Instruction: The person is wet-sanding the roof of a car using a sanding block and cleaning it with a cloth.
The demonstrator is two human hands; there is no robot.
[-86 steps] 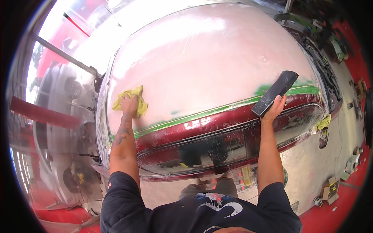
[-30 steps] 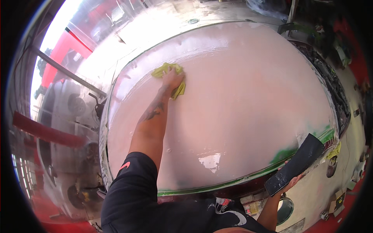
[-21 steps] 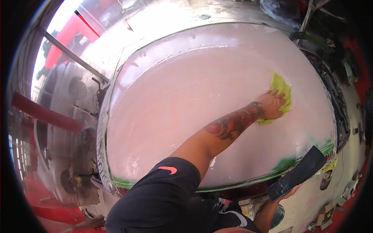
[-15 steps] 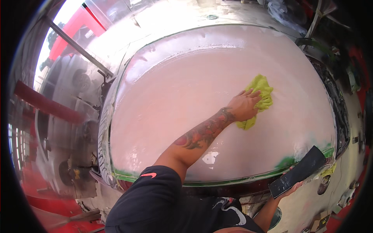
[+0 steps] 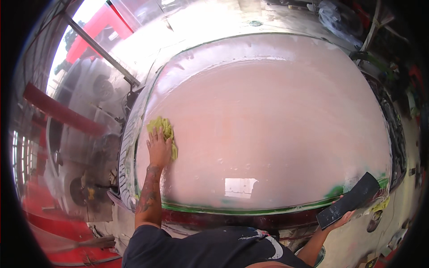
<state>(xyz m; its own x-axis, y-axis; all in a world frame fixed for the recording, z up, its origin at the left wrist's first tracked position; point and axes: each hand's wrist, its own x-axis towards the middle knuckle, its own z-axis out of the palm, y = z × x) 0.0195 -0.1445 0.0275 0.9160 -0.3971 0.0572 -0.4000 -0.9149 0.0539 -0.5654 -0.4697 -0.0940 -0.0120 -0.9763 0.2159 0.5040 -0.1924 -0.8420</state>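
Note:
My left hand (image 5: pixel 158 144) lies open with spread fingers over a crumpled yellow cloth (image 5: pixel 166 125), pressed onto the left part of a car roof (image 5: pixel 263 120). The roof is wet, pale pink, with green patches along its near edge above dark red bodywork (image 5: pixel 192 216). At the lower right, my right hand (image 5: pixel 344 216) is closed round a long black sanding block (image 5: pixel 346 201), held over the roof's near corner.
A second yellow cloth (image 5: pixel 380 204) hangs by the side mirror (image 5: pixel 374 222). Left of the car stand a red beam (image 5: pixel 62 107), a metal pole (image 5: pixel 98 49) and a pale vehicle (image 5: pixel 80 156). A plastic-covered object (image 5: pixel 335 22) sits at the back right.
My left hand and cloth have swept from the roof's left to its right, then back to the left. My right hand still holds the block near the right corner.

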